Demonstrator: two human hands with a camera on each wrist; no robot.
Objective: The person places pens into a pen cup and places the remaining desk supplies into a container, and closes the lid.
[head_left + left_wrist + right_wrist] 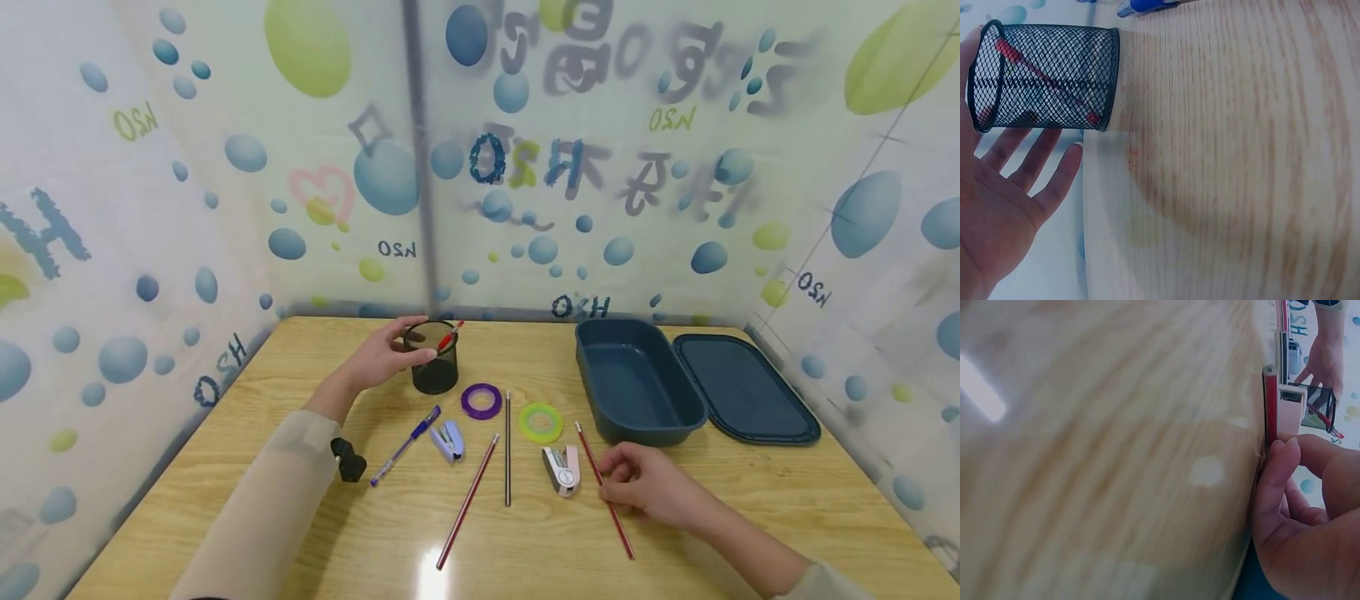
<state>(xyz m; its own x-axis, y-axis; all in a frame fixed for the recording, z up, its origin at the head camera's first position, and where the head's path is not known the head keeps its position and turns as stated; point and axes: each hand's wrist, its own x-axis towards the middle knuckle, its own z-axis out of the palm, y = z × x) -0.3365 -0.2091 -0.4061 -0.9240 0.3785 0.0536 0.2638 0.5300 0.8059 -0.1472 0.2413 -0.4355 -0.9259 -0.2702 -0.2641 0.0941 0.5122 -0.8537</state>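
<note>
A black mesh pen holder (435, 367) stands upright at the back left with a red pen (450, 335) leaning inside it. My left hand (386, 357) holds it near the rim, thumb on the near side; in the left wrist view the lower fingers spread out beside the mesh. At the right, my right hand (652, 487) pinches a red pencil (617, 525) lying on the table. The thumb and forefinger meet at the pencil in the right wrist view. Just left of this pencil sits a pink and white stapler (562, 471).
Between the hands lie another red pencil (468, 500), a dark pencil (507, 450), a blue pen (405, 446), a lilac stapler (448, 440), purple tape (481, 402) and green tape (540, 422). A dark blue bin (600, 400) and its lid (750, 387) are at the right.
</note>
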